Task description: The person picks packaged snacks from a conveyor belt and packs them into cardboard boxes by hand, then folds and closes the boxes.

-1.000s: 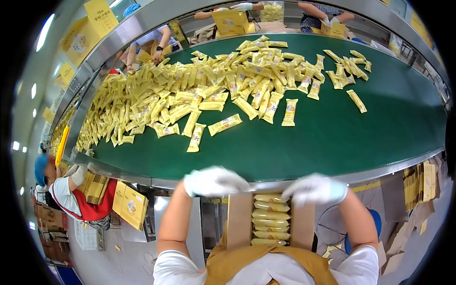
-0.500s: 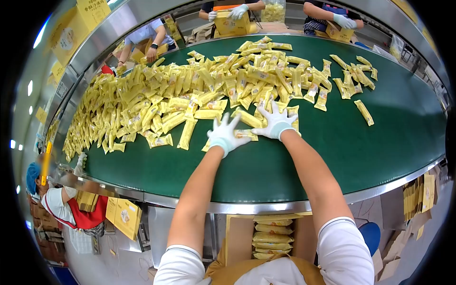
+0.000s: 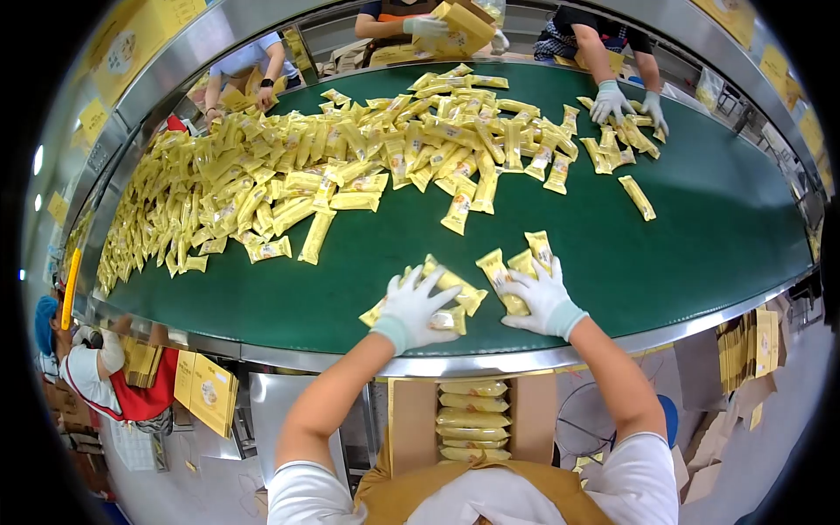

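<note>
Near the belt's front edge, my gloved left hand (image 3: 413, 308) lies with fingers spread on several yellow wrapped snack packets. One packet (image 3: 455, 284) slants out beyond its fingers and another pokes out at its left. To the right, my gloved right hand (image 3: 544, 302) is spread over a small group of packets; one upright packet (image 3: 494, 269) shows beside its thumb. Its palm hides parts of the others. A cardboard box (image 3: 411, 429) in front of my body holds a column of stacked packets (image 3: 473, 420).
A large heap of packets (image 3: 262, 184) covers the green belt (image 3: 350, 297) at left and centre. Metal rims (image 3: 490, 362) edge the belt. Across it, a co-worker's gloved hands (image 3: 612, 103) touch packets; another person holds a yellow box (image 3: 459, 33). A red-aproned person (image 3: 144, 389) stands at left.
Both my hands have come toward me from the heap, bringing several packets to the front edge. Across the belt, a co-worker's hands have come down onto packets; another's box has been lifted and tilted.
</note>
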Demonstrator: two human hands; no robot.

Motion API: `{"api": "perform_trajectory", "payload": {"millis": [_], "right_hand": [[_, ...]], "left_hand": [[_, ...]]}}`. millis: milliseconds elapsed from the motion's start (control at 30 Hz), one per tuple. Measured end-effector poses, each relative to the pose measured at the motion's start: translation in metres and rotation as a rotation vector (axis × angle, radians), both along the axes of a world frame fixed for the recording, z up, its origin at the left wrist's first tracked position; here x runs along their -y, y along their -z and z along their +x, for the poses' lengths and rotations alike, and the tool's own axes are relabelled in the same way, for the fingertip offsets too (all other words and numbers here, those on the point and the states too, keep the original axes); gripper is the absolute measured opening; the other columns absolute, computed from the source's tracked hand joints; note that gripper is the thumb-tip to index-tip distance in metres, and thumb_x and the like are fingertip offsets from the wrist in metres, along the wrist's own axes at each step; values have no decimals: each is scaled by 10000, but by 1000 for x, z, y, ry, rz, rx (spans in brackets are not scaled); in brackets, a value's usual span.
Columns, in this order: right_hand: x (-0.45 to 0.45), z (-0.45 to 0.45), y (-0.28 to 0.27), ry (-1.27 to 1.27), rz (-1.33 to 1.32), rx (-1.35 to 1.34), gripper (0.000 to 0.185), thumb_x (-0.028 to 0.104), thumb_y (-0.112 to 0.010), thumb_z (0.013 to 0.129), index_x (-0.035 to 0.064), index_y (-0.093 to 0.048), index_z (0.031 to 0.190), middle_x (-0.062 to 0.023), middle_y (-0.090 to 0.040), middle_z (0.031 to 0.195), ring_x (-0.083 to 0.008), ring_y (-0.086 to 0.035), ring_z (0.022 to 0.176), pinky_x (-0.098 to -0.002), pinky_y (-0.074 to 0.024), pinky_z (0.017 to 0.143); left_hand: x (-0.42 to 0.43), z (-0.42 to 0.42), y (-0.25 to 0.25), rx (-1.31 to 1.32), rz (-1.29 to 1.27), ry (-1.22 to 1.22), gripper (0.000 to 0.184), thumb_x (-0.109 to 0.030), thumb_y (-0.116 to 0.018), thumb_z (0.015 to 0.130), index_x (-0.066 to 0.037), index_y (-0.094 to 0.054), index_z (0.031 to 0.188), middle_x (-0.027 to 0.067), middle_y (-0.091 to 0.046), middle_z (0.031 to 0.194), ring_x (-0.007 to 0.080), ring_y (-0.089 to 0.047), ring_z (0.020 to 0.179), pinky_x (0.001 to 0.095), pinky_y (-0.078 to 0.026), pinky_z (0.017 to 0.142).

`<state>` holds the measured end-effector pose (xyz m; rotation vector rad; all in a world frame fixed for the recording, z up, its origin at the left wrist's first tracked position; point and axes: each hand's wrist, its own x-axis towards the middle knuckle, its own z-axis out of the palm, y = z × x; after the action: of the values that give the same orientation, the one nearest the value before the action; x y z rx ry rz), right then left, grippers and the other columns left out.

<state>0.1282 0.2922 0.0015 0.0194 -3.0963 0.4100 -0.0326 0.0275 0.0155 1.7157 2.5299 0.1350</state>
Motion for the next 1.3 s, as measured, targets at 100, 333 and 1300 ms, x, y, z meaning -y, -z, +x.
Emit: {"api": "perform_trajectory", "payload": {"millis": [100, 333, 1300], "right_hand": [[0, 41, -9, 82, -9, -47, 457, 494, -781, 769, 243, -673, 1135, -31, -622, 1350, -534, -327, 1406, -735, -55, 1147], [20, 46, 16, 269, 37, -260, 326, 201, -801, 736, 134, -596, 981, -64, -669, 955, -311, -579, 1107, -511, -364, 1022], [-65, 40, 27, 594, 304, -218, 435, 256, -750, 803, 51, -588, 1150, -157, -678, 983, -366, -661, 917, -464, -530, 825]], "left_hand": [[42, 4, -3, 11, 183, -44, 743, -550, -745, 771, -230, -553, 1414, 140, -458, 1497, 391, -389, 1406, 644, -243, 1123], [124, 4, 53, -32, 643, -631, 498, -264, -632, 933, -21, -551, 1361, 213, -573, 1355, 398, -504, 1289, 507, -352, 1106], [114, 14, 50, -151, 719, -799, 241, -200, -563, 981, -25, -686, 1093, 178, -676, 1153, 369, -629, 1067, 453, -490, 941]]}}
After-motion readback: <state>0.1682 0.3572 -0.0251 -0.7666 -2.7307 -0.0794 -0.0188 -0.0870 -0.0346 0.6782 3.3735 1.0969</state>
